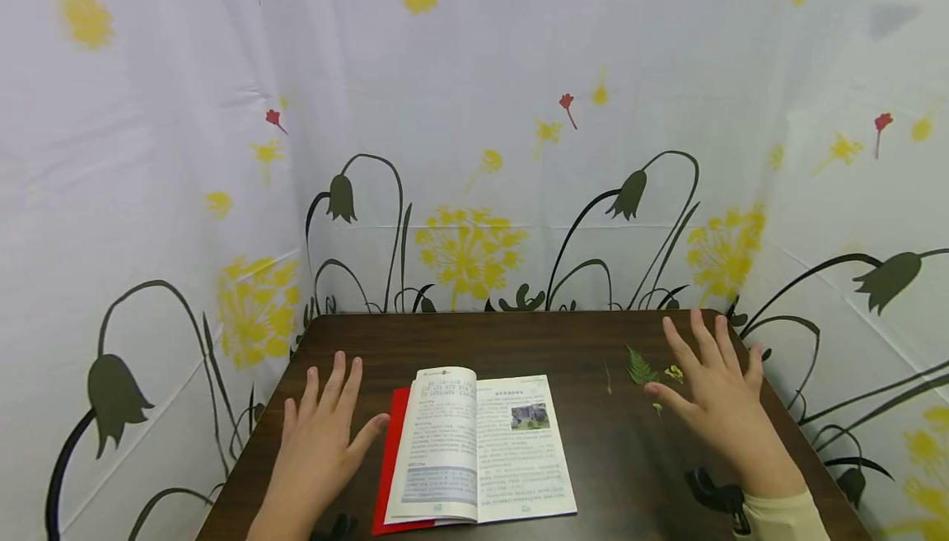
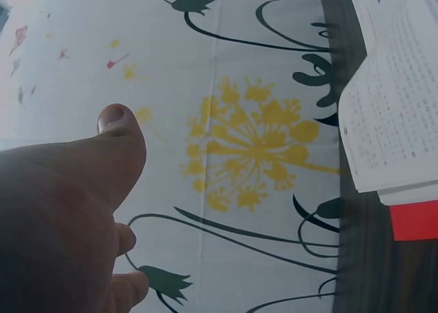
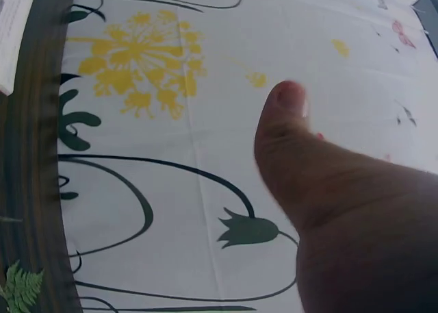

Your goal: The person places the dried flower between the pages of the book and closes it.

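An open book (image 1: 515, 463) lies on a dark bench (image 1: 608, 450). Left of the book, the left hand (image 1: 319, 446) hovers, grip empty and spread wide; right of the book, the right hand (image 1: 719, 401) hovers, likewise empty and splayed, near a fern leaf (image 1: 640, 366).

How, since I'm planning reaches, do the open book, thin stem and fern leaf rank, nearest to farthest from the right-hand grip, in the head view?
1. Fern leaf: just left of the right-hand grip.
2. Thin stem: left of the leaf, short of the book.
3. Open book: farthest left of the three.
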The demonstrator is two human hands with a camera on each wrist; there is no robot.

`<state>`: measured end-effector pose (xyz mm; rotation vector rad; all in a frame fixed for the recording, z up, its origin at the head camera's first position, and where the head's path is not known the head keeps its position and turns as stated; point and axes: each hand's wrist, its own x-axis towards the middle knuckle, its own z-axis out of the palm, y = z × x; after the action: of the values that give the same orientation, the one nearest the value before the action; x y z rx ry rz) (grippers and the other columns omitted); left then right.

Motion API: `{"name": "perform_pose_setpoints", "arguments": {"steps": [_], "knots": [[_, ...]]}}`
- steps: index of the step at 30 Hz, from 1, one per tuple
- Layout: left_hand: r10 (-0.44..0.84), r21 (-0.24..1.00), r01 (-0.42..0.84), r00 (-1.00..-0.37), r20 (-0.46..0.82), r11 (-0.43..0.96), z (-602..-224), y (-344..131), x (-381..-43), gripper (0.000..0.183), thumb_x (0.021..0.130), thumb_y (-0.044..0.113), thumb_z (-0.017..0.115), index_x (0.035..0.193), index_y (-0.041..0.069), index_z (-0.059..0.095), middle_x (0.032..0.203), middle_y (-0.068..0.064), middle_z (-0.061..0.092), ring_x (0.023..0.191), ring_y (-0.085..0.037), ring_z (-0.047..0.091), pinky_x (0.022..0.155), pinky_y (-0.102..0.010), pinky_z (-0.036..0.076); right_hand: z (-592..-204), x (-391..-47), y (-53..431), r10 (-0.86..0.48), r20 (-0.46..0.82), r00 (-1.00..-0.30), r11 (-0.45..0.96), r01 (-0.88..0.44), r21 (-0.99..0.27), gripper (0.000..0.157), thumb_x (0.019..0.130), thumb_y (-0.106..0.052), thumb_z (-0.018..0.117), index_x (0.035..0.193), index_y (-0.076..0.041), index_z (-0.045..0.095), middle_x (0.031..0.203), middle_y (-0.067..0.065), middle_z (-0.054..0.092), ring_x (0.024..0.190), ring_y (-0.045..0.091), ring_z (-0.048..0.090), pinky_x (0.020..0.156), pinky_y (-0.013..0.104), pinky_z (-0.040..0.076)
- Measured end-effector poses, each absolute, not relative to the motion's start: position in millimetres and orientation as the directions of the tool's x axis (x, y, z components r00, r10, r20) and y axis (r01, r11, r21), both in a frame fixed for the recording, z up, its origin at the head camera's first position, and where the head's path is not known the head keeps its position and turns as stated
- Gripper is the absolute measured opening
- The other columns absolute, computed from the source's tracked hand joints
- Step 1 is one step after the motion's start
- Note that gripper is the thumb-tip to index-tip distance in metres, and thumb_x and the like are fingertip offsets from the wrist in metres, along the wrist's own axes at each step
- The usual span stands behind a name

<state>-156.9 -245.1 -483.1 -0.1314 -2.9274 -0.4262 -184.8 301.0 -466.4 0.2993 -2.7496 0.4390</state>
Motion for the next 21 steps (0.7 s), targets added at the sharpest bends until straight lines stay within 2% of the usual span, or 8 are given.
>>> {"name": "perform_pose_setpoints", "arguments": {"steps": [11,16,18,21], "knots": [[0.102,0.271,0.159,-0.972,0.212,0.95,-486.6,-232.8,-164.2,0.095,0.105,0.075,0.049,0.177,0.025,0.012,0.186,-0.01,0.008,0.167,-0.056,0.009,0.122,-0.088,0.012,-480.8,-180.6,297.4,-0.094,0.377,-0.922,0.899,-0.241,-0.365,0.096,0.104,-0.053,0.07,0.177,-0.031,0.012,0.185,0.019,0.004,0.171,0.043,-0.011,0.122,0.083,-0.019],[0.139,0.256,0.189,-0.97,0.199,0.948,-498.6,-216.2,-157.6,0.094,0.103,0.07,0.059,0.175,0.02,0.025,0.184,-0.01,0.017,0.167,-0.053,0.017,0.122,-0.086,0.017,-492.7,-178.0,303.9,-0.022,0.365,-0.931,0.898,-0.179,-0.402,0.091,0.106,-0.05,0.069,0.177,-0.03,0.015,0.181,0.026,0.014,0.171,0.046,-0.006,0.123,0.082,-0.017],[0.169,0.265,0.219,-0.966,0.197,0.939,-504.9,-207.3,-155.2,0.093,0.102,0.068,0.062,0.174,0.019,0.03,0.183,-0.009,0.021,0.166,-0.051,0.022,0.121,-0.086,0.021,-498.6,-178.0,307.2,0.01,0.376,-0.927,0.894,-0.16,-0.418,0.088,0.107,-0.047,0.069,0.176,-0.027,0.019,0.178,0.029,0.022,0.17,0.05,0.001,0.124,0.083,-0.012],[0.23,0.301,0.279,-0.955,0.189,0.912,-515.2,-193.7,-153.3,0.09,0.102,0.068,0.064,0.171,0.018,0.037,0.182,-0.009,0.027,0.165,-0.049,0.027,0.121,-0.086,0.024,-507.4,-180.9,310.5,0.059,0.42,-0.905,0.892,-0.141,-0.429,0.078,0.105,-0.041,0.073,0.171,-0.018,0.036,0.166,0.032,0.04,0.16,0.057,0.025,0.118,0.085,0.012]]}}
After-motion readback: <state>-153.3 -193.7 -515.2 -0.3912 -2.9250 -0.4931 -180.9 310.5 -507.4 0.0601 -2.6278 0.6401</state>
